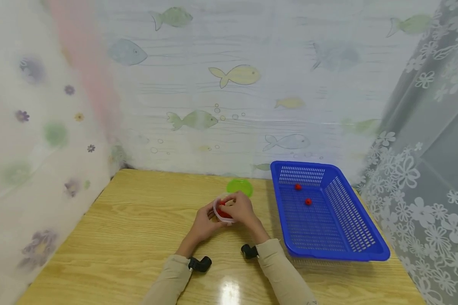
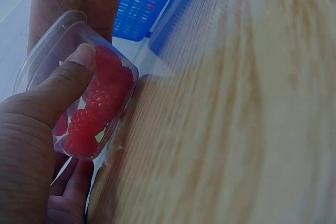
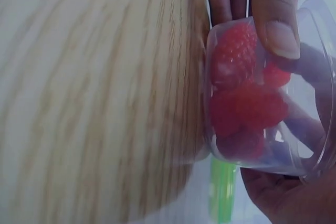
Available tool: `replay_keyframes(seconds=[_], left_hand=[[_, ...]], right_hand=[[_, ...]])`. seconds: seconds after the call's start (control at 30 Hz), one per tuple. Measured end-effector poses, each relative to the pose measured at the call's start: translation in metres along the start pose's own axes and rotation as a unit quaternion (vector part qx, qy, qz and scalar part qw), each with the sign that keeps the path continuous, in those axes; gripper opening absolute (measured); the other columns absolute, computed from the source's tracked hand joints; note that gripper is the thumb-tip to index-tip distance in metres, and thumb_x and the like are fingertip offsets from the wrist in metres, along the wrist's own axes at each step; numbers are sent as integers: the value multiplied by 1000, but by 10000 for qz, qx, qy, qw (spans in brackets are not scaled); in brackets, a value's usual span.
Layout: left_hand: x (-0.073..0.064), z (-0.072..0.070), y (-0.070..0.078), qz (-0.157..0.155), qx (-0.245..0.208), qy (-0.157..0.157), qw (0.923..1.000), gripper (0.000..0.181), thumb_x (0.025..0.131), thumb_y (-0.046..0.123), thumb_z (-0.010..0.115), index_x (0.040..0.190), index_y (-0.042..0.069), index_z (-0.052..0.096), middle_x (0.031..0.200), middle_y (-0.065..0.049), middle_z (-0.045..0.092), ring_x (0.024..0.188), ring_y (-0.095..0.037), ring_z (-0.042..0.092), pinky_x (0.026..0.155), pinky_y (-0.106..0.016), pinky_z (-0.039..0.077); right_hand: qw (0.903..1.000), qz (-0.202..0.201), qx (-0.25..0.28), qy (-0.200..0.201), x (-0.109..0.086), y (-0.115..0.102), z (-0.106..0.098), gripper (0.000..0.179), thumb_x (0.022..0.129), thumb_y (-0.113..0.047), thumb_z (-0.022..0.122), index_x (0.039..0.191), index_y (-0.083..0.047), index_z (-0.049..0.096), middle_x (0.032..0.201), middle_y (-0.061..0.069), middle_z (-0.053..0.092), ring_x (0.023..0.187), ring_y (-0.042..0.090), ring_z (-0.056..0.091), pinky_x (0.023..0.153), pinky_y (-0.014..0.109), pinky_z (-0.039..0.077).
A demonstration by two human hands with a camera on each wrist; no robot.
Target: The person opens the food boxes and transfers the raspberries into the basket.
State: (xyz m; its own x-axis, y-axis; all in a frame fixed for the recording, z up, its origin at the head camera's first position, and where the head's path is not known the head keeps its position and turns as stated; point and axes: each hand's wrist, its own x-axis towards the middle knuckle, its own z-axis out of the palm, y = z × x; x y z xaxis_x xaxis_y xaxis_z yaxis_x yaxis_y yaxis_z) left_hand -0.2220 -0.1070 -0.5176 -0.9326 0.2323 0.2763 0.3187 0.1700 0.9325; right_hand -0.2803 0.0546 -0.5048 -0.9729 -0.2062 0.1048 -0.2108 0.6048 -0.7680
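Note:
A small clear plastic container (image 2: 47, 61) with several red raspberries (image 3: 236, 61) in it stands on the table. My left hand (image 1: 205, 223) grips the container, its thumb (image 2: 68, 80) pressed to the outer wall. My right hand (image 1: 242, 208) reaches over the rim from the right, with its fingers inside, by the raspberries. Whether those fingertips pinch a raspberry is hidden by the hand and blurred plastic. Behind the container lies a round green lid (image 1: 239, 187).
A blue perforated plastic basket (image 1: 282, 220) stands on the right of the wooden table (image 1: 129, 220), with two red raspberries (image 1: 308, 202) inside near its back. Patterned curtains (image 1: 229, 93) hang behind the table and along both sides.

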Motion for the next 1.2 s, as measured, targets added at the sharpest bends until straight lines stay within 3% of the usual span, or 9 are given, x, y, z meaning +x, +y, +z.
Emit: replay_keyframes(seconds=[0.17, 0.43, 0.7, 0.97, 1.2], left_hand=[[1, 1, -1, 53, -25, 66, 10000, 82, 82, 0, 84, 150, -11, 39, 152, -28, 45, 140, -41, 45, 116, -51, 38], [2, 4, -1, -8, -57, 42, 10000, 84, 82, 2, 85, 151, -10, 39, 153, -26, 45, 141, -39, 46, 116, -50, 39], [9, 3, -37, 13, -20, 179, 9998, 84, 81, 7, 87, 153, 4, 44, 153, -16, 49, 140, -30, 49, 116, -44, 42], [8, 6, -40, 134, -36, 143, 9998, 82, 82, 4, 85, 152, -2, 43, 150, -23, 50, 139, -38, 50, 114, -50, 43], [9, 3, -41, 183, 141, 126, 9997, 84, 83, 12, 86, 153, -1, 42, 150, -22, 50, 139, -37, 50, 114, -48, 43]], right_hand=[[9998, -93, 176, -34, 0, 0, -3, 20, 84, -30, 85, 94, -14, 80, 113, 8, 66, 103, 27, 62, 86, 42, 58], [9990, -204, 404, 70, -5, 0, -6, 16, 85, -24, 83, 92, -10, 78, 116, 11, 64, 99, 29, 64, 84, 42, 60], [9965, -616, 466, 329, 1, 2, -2, 14, 89, -17, 77, 94, -4, 80, 112, 14, 67, 104, 29, 62, 87, 43, 59], [9944, -221, 855, 582, -6, -3, -9, 14, 91, -15, 75, 99, -3, 78, 127, 20, 61, 120, 36, 56, 89, 47, 61], [9875, -367, 1118, 1049, -8, -8, -19, 12, 87, -13, 81, 95, -4, 77, 117, 15, 67, 117, 33, 57, 94, 47, 58]])
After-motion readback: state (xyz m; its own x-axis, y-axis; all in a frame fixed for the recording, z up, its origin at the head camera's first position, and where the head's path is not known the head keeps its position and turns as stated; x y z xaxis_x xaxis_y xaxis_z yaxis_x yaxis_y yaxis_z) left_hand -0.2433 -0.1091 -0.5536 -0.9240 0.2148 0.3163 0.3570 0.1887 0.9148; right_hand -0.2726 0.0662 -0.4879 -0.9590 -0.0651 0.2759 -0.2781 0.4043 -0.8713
